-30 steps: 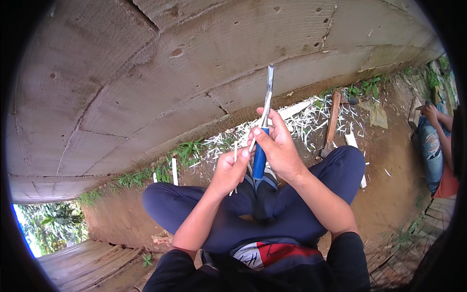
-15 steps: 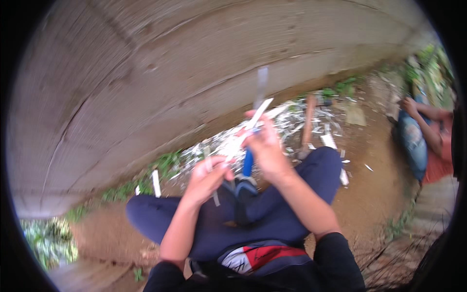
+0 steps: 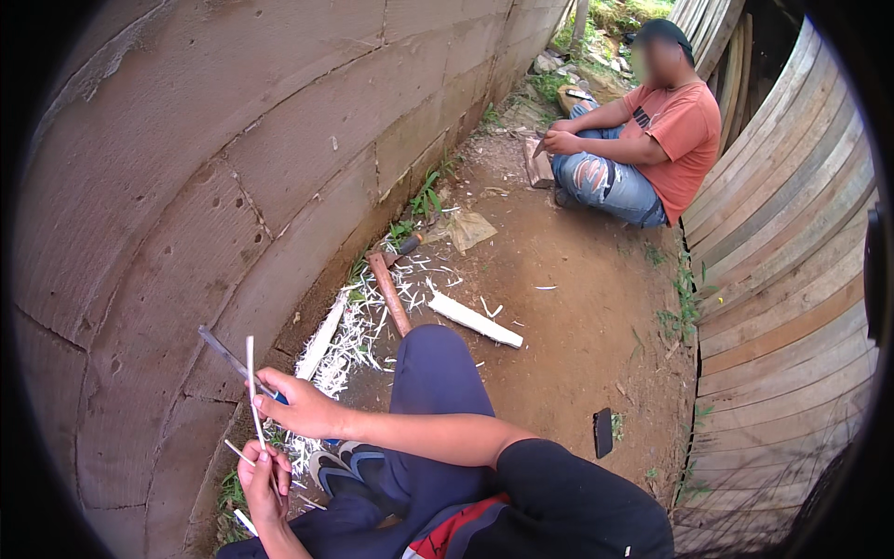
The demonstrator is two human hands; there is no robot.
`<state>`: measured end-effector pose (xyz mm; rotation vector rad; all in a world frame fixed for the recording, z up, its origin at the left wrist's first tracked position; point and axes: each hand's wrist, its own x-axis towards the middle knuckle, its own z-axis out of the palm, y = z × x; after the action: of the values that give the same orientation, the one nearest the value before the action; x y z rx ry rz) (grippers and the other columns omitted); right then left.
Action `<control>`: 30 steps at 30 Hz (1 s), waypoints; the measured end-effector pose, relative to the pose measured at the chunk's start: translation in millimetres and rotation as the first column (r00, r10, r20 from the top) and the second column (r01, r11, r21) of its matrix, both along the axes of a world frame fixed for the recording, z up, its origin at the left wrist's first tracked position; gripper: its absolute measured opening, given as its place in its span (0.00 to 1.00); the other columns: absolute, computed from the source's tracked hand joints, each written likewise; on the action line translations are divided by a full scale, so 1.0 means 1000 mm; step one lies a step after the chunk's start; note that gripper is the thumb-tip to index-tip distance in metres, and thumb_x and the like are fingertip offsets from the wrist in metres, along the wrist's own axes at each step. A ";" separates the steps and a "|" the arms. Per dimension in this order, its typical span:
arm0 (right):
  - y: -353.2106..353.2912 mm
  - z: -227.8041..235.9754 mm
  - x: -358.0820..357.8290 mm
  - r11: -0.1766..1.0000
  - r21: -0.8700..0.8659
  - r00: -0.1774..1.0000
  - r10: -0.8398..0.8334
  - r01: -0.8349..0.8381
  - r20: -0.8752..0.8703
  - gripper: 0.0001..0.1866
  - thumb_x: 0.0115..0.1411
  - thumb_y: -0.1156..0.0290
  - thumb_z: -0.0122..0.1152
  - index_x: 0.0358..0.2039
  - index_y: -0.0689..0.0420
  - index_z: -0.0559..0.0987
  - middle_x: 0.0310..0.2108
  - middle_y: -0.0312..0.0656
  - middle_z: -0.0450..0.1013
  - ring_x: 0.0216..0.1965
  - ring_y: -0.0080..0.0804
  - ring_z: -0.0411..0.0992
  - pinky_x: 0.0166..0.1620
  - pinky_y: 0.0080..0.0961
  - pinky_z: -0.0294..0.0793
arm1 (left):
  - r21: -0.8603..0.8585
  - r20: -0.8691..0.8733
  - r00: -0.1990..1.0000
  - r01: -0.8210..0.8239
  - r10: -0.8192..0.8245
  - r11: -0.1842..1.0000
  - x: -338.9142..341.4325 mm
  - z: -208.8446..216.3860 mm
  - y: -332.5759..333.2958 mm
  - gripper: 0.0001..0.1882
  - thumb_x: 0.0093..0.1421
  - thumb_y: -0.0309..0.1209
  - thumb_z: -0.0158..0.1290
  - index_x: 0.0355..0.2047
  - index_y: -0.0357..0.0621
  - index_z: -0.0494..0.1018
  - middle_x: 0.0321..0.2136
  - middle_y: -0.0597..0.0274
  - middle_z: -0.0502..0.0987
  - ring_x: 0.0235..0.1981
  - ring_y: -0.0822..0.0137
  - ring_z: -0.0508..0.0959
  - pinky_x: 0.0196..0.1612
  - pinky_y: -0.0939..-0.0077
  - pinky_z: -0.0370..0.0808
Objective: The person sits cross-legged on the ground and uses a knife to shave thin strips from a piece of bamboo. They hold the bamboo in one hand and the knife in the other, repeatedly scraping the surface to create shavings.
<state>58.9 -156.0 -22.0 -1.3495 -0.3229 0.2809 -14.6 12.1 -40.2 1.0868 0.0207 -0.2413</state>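
Low on the left, my left hand (image 3: 264,480) pinches a thin pale wooden stick (image 3: 251,363) that points upward. A second thin strip (image 3: 238,452) sticks out from between the same fingers. Just above it, my right hand (image 3: 298,402) is closed on a knife (image 3: 222,348) with a long narrow blade and a blue handle, mostly hidden by the hand. The blade slants up and left past the stick, and my right fingers are against the stick. White shavings (image 3: 340,361) lie heaped below the hands, beside my shoes.
A concrete block wall (image 3: 279,168) rises on the left. A hatchet (image 3: 386,289) and split pale wood (image 3: 475,320) lie ahead. A co-worker (image 3: 643,130) sits further off with a blade in hand. A phone (image 3: 602,432) lies near a plank fence (image 3: 782,354).
My view has swung to the right, so my hands now appear at the lower left. The co-worker and fence have come into fuller view. Both hands still hold the knife and stick.
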 end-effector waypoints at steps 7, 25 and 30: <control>0.006 -0.006 -0.003 0.988 -0.141 0.997 -0.061 0.067 0.048 0.13 0.60 0.68 0.50 0.43 0.61 0.68 0.25 0.47 0.71 0.29 0.36 0.72 0.34 0.33 0.69 | -0.051 0.011 0.971 -0.238 0.239 0.970 0.005 0.006 0.005 0.09 0.64 0.34 0.42 0.32 0.41 0.65 0.17 0.62 0.69 0.06 0.81 0.58 0.08 0.90 0.53; -0.004 -0.013 -0.022 0.932 -0.363 0.977 0.087 -0.010 0.197 0.27 0.59 0.74 0.45 0.59 0.56 0.55 0.42 0.59 0.68 0.40 0.56 0.70 0.44 0.42 0.68 | -0.043 0.070 0.888 -0.453 0.455 0.891 0.013 0.001 0.000 0.09 0.63 0.33 0.45 0.37 0.41 0.67 0.23 0.68 0.69 0.11 0.83 0.60 0.10 0.91 0.54; 0.003 -0.012 -0.016 0.931 -0.227 0.951 0.305 -0.287 0.049 0.30 0.59 0.79 0.43 0.62 0.51 0.54 0.28 0.42 0.69 0.30 0.31 0.71 0.35 0.29 0.71 | 0.044 0.099 0.833 -0.550 0.545 0.834 0.017 0.007 0.003 0.09 0.63 0.34 0.45 0.38 0.41 0.67 0.23 0.69 0.69 0.11 0.84 0.60 0.11 0.92 0.54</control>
<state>43.0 -152.7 -34.3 -1.5306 -0.5824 0.5258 2.0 15.4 -32.8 1.1160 0.2679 0.3291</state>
